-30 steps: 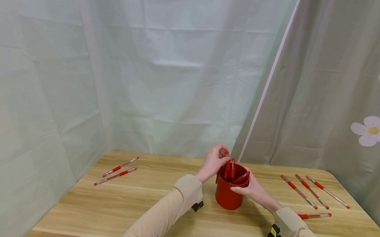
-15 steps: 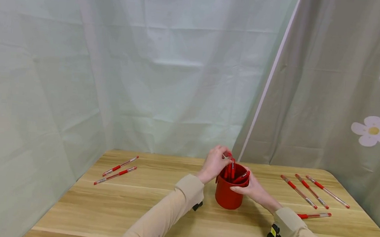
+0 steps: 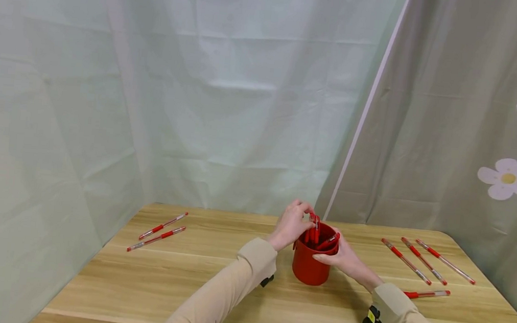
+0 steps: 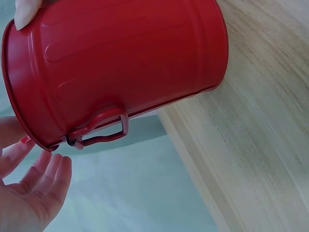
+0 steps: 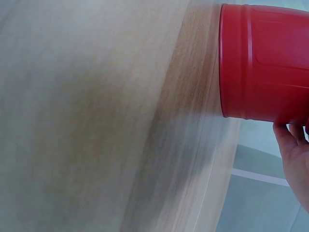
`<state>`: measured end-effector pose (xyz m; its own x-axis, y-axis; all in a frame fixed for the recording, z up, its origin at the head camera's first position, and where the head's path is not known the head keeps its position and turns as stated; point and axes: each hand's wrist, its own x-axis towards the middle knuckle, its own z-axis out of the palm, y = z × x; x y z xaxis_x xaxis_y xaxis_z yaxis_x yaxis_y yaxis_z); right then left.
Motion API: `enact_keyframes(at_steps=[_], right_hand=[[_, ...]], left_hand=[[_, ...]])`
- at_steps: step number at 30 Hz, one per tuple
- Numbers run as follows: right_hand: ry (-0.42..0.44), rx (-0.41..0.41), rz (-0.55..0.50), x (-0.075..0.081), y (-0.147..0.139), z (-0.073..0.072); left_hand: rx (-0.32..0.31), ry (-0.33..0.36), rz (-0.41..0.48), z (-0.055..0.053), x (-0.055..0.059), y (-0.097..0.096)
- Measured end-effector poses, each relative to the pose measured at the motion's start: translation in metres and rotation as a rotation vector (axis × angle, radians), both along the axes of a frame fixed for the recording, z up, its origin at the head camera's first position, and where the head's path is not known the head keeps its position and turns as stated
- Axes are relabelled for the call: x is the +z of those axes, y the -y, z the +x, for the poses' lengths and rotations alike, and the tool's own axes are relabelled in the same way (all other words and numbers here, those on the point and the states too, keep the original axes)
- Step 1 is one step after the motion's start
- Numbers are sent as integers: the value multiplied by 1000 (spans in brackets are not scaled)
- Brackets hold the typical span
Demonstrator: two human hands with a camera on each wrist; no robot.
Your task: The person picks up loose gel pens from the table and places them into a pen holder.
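Head view, left pens: far left pen [image 3: 163, 226] and near left pen [image 3: 157, 239] laid just apart on wood-grain tabletop [image 3: 173, 292]; both axes run near-left to far-right.
Left hand [image 3: 290, 227]: held over cup's left rim; pinched pen [image 4: 25, 139] gripped between thumb and finger, other fingers loose.
Pinch risk: pen could be snagged or let drop crooked, caused by crowding at cup's left side.
Pinched pen axis: close to vertical, judged from head view; upper end at fingertips, lower part hidden by cup, so which end leads cannot be told.
Red cup [image 3: 310, 268]: stood upright on tabletop, mouth up, axis vertical; handle [image 4: 101, 118] fitted on left side.
Tip risk: cup could be tilted if pen is pushed sideways and right grip is slack.
Cup pens: upright pen [image 3: 316, 230] set at left; leaning pen [image 3: 328, 242] tilted toward right rim.
Right hand [image 3: 347, 257]: wrapped round cup's right side, thumb in front below rim; cup grasped.
Right pens: three spread pens [image 3: 406, 261] angled far-left to near-right; sideways pen [image 3: 429, 294] partly masked by right wrist, could be rolled if brushed.
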<state>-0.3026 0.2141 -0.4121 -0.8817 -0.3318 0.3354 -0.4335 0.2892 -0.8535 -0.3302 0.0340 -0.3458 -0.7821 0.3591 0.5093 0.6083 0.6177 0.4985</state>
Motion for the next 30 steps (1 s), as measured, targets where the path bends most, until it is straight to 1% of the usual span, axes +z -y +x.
enact_keyframes(at_steps=[5,11,19,22,30], right_hand=[[2,9,-10,1,0,1],[31,24,-7,1,0,1],[22,19,-10,0,0,0],[17,20,-9,-1,0,-1],[17,25,-24,0,0,0]], left_hand=[[-11,-1,-17,0,0,1],[-28,9,15,1,2,3],[-21,23,64,2,5,7],[-20,27,71,3,7,9],[-17,5,66,1,8,13]])
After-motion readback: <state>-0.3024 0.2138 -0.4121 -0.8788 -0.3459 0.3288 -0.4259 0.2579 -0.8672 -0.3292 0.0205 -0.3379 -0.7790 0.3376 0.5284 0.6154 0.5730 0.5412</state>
